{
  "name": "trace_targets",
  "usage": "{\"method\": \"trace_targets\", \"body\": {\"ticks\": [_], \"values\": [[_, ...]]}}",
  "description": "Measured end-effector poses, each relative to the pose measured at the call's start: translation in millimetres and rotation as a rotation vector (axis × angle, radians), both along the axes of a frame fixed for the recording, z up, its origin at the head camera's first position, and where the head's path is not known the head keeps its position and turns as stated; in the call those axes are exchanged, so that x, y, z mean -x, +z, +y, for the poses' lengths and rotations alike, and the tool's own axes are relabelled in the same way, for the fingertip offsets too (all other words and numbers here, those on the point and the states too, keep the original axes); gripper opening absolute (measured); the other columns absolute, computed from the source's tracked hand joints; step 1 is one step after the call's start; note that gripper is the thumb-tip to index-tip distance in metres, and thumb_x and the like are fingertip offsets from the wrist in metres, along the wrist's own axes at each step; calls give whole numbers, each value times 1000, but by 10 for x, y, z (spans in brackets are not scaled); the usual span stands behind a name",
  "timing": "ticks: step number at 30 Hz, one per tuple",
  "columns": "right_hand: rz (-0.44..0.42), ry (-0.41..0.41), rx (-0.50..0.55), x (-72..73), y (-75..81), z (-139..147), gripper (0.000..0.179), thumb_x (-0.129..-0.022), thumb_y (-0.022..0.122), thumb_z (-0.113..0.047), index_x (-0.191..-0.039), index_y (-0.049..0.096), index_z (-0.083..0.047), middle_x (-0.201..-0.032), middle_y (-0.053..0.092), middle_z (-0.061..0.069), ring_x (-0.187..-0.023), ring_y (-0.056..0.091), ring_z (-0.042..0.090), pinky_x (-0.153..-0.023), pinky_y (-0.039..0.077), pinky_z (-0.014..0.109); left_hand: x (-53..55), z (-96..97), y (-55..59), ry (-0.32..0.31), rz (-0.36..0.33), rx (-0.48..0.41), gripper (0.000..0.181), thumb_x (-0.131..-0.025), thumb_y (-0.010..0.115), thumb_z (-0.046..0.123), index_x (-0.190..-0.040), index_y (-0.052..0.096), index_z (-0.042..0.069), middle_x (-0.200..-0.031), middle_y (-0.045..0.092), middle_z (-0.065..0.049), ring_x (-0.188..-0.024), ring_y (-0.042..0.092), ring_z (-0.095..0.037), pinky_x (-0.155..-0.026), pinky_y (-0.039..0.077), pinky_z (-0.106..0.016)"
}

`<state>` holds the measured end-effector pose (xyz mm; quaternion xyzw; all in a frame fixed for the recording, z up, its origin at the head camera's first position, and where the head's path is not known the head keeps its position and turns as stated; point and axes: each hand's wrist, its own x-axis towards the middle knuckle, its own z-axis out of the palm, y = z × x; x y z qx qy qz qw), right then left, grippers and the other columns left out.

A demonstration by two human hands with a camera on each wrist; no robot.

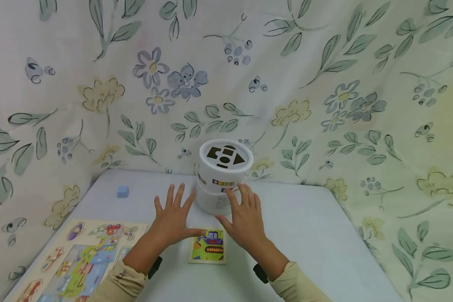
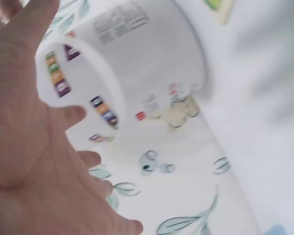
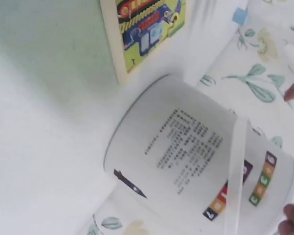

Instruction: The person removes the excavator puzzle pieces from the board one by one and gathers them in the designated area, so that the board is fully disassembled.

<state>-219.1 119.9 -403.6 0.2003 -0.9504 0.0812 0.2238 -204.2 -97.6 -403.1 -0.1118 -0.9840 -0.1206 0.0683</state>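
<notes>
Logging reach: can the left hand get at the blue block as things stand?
Likely yes: the left hand is spread and holds nothing, and only white table shows between it and the blue block; the puzzle board lies nearer the camera.

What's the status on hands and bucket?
Left hand, right hand near white bucket, neither gripping. Bucket upright, lid on. Excavator puzzle flat in front of it.

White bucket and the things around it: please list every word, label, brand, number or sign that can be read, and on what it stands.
None can be quoted with certainty.
White bucket, small-print block: too blurred to read.
Coloured strips on it: number-like signs, too blurred.
Marks near its beige animal picture: too blurred.
Excavator puzzle, puzzle board: no lettering discernible.
</notes>
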Motion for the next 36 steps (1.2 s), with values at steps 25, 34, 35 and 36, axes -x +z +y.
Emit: {"method": "trace_targets", "body": {"ticks": [25, 34, 35, 36], "values": [[-522, 114, -155, 265, -723, -478, 36, -86, 72, -40, -118, 69, -23, -106, 61, -3, -94, 57, 16, -79, 52, 35, -92, -185, -799, -313, -241, -88, 54, -78, 78, 41, -126, 64, 20, -144, 51, -9, -140, 35, -38, -104, 24, -74], [-514, 109, -99, 288, -788, -474, 34, -84, 75, -38, -115, 70, -23, -110, 63, -4, -101, 58, 17, -87, 52, 38, -103, -144, -755, -304, -244, -51, 46, -76, 79, 40, -118, 70, 22, -142, 53, -9, -139, 37, -36, -105, 26, -73], [-500, 112, -94, 291, -798, -478, 34, -84, 75, -37, -114, 70, -23, -111, 63, -4, -103, 58, 17, -88, 52, 38, -102, -137, -750, -300, -241, -46, 46, -76, 79, 40, -117, 70, 22, -141, 54, -9, -139, 38, -36, -105, 27, -72], [-488, 117, -87, 295, -807, -480, 34, -84, 76, -37, -114, 70, -23, -111, 64, -5, -103, 59, 17, -90, 52, 39, -99, -130, -748, -295, -240, -39, 45, -75, 80, 40, -116, 71, 22, -141, 54, -9, -138, 39, -36, -105, 28, -71]]}}
